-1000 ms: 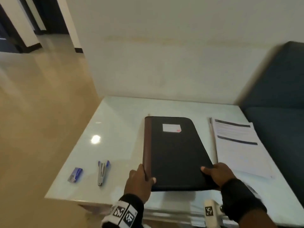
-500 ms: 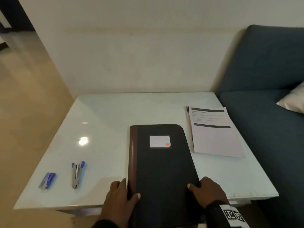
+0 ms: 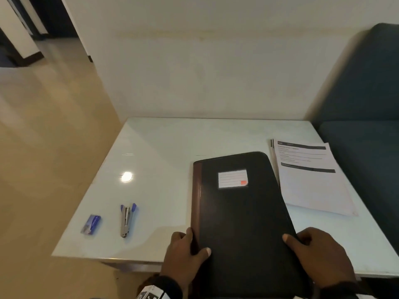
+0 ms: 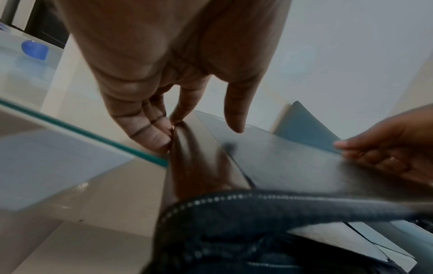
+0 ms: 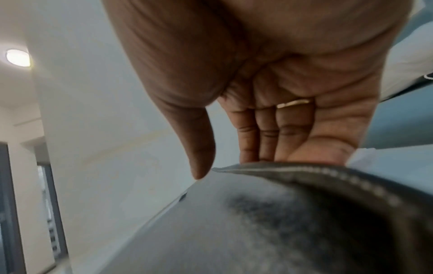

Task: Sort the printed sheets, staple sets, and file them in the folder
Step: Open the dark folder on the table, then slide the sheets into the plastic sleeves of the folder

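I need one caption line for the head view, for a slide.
Both hands, left hand and right hand, grip a closed black folder between stapler and printed sheets.

Head view: high, looks forward and down over table toward far wall; folder near centre, both hands at near edge, sofa right.
Left wrist view: very close under left hand, low at near table edge, faces far and right along folder; right hand at right.
Right wrist view: very close under right hand, tilted up toward wall; folder fills bottom.
Shared by all: folder.
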`<state>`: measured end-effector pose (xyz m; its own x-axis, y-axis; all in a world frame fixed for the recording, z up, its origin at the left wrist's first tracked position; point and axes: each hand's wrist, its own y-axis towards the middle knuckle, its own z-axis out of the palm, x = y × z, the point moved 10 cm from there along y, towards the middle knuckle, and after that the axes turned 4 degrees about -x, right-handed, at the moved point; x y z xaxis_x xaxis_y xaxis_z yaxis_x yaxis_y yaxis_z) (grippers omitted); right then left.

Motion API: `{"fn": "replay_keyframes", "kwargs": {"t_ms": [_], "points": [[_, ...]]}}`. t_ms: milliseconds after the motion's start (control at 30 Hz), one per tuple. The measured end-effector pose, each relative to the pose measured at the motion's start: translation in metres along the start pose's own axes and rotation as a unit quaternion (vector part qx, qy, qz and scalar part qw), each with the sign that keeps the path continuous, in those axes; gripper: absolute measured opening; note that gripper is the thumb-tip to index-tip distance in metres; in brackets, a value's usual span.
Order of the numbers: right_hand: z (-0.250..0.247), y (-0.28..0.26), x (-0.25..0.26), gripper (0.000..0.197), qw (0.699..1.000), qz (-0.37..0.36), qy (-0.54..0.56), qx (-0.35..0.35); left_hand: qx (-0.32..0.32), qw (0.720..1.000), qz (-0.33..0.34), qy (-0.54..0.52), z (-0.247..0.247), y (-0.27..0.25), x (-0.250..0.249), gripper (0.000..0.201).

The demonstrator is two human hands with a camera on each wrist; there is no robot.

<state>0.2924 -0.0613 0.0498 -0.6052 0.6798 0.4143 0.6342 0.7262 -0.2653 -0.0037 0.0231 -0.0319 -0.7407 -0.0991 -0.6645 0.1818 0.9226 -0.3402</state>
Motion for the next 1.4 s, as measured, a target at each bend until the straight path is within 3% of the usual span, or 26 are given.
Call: {"fn": "replay_keyframes", "kwargs": {"t_ms": [167,300,400,467,533,600,667,733,833,1000,1133,1233,1333,1400], "points": [[-0.038,-0.024,0.043,0.011,0.984,-0.091,0.153,-0.027,0.026,0.999,0.015,-0.032,-0.009,0.001,-0.002,0.024],[-0.039,-0.041,0.073,0.015,0.971,-0.148,0.184,-0.027,0.047,0.998,0.007,-0.030,-0.019,-0.006,-0.005,0.042],[-0.030,-0.040,0.069,0.020,0.974,-0.132,0.185,-0.013,0.075,0.996,-0.004,-0.040,-0.013,-0.012,-0.009,0.054],[-0.027,-0.036,0.056,0.025,0.969,-0.106,0.223,0.016,0.092,0.995,0.009,-0.037,-0.013,-0.019,-0.020,0.051],[-0.031,-0.043,0.060,0.028,0.946,-0.110,0.299,0.065,0.126,0.989,0.017,-0.069,-0.015,-0.027,-0.038,0.048],[-0.036,-0.065,0.088,0.026,0.894,-0.155,0.394,0.145,0.143,0.976,0.009,-0.167,-0.029,-0.036,-0.057,0.056],[-0.032,-0.094,0.123,0.030,0.854,-0.220,0.421,0.211,0.131,0.953,-0.017,-0.273,-0.057,-0.045,-0.072,0.048],[-0.015,-0.120,0.154,0.033,0.843,-0.275,0.395,0.238,0.151,0.938,-0.003,-0.312,-0.090,-0.059,-0.091,0.045],[0.024,-0.145,0.186,0.038,0.836,-0.337,0.350,0.255,0.152,0.950,0.043,-0.271,-0.134,-0.071,-0.099,0.046],[0.089,-0.173,0.202,0.050,0.824,-0.378,0.244,0.345,0.098,0.977,-0.012,-0.187,-0.183,-0.066,-0.043,0.042],[0.114,-0.143,0.175,0.054,0.866,-0.360,0.141,0.317,0.064,0.968,-0.083,-0.229,-0.205,-0.051,0.029,0.047],[0.127,-0.102,0.132,0.091,0.917,-0.289,0.032,0.272,0.013,0.957,-0.149,-0.249,-0.210,-0.035,0.085,0.038],[0.135,-0.067,0.090,0.069,0.938,-0.235,-0.099,0.233,-0.027,0.957,-0.218,-0.190,-0.213,-0.023,0.124,0.023],[0.140,-0.056,0.073,0.064,0.937,-0.215,-0.135,0.239,-0.017,0.963,-0.234,-0.136,-0.212,-0.012,0.140,0.021]]}}
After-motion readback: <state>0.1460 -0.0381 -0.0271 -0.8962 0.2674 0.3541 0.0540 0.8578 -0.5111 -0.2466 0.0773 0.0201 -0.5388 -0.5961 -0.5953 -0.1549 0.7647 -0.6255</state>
